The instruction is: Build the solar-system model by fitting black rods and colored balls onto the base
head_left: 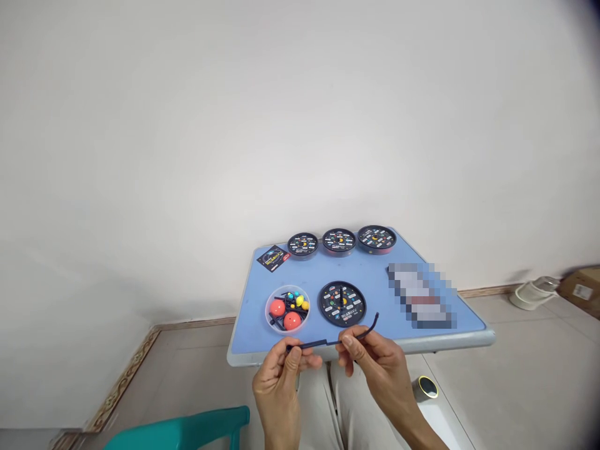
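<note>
My left hand (280, 381) pinches a straight black plastic rod (313, 344) between thumb and fingers. In my right hand (375, 362) is a thinner black plastic rod (374, 327) whose outer end bends upward. Their inner ends meet between my hands, in front of the table's near edge; whether they are joined I cannot tell. Beyond my left hand, a clear round tub (267, 317) holds red balls (292, 321), small yellow and blue balls and more black rods. A black printed disc base (332, 317) with an upright black post (341, 296) lies beyond my right hand.
Three round tubs with black printed tops (339, 240) line the back of the blue table (290, 273), beside a black card (273, 258). A blurred-out item (422, 297) lies at right. A teal stool (178, 431) and a dark cylinder (425, 388) stand below.
</note>
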`<state>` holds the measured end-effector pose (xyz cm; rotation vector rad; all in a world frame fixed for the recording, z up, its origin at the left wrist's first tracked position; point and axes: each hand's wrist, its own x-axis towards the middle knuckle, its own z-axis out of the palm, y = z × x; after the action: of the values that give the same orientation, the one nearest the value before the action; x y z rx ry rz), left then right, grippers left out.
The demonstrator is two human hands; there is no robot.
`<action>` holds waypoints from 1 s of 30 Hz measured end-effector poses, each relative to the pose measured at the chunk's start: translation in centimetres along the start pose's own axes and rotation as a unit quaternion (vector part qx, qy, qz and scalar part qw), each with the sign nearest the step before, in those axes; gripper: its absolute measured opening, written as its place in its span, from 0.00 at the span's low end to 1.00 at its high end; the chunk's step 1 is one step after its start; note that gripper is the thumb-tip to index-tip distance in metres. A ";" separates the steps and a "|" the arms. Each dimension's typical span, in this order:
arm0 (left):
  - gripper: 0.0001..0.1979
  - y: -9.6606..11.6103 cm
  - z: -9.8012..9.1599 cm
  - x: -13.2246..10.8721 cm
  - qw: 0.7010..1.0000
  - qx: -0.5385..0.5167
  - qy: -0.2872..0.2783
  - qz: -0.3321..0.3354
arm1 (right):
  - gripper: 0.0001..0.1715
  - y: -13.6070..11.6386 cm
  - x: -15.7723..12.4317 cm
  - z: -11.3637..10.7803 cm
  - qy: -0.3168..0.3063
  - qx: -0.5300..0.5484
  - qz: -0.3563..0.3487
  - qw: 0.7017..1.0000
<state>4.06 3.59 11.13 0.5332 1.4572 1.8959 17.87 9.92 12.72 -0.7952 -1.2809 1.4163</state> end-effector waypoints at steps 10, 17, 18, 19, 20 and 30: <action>0.18 0.4 0.7 0.1 1.000 0.010 0.003 -0.007 | 0.18 0.0 0.4 -0.6 0.002 -0.010 0.000 1.000; 0.19 0.2 0.7 0.3 1.000 0.007 -0.005 -0.010 | 0.19 0.0 0.5 -0.8 -0.007 -0.016 0.000 1.000; 0.19 0.2 0.7 0.3 1.000 0.007 -0.006 -0.009 | 0.19 0.0 0.5 -0.8 -0.008 -0.017 0.001 1.000; 0.19 0.2 0.7 0.3 1.000 0.007 -0.006 -0.008 | 0.19 0.0 0.5 -0.8 -0.008 -0.018 0.002 1.000; 0.19 0.2 0.7 0.3 1.000 0.008 -0.007 -0.007 | 0.19 -0.1 0.5 -0.8 -0.007 -0.018 0.003 1.000; 0.20 0.3 1.1 0.6 0.999 -0.004 -0.019 -0.026 | 0.19 0.0 0.5 -0.7 -0.004 -0.023 0.004 1.000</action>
<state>4.31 4.69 11.70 0.5201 1.4256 1.8403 18.38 10.61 12.68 -0.8270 -1.3215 1.4011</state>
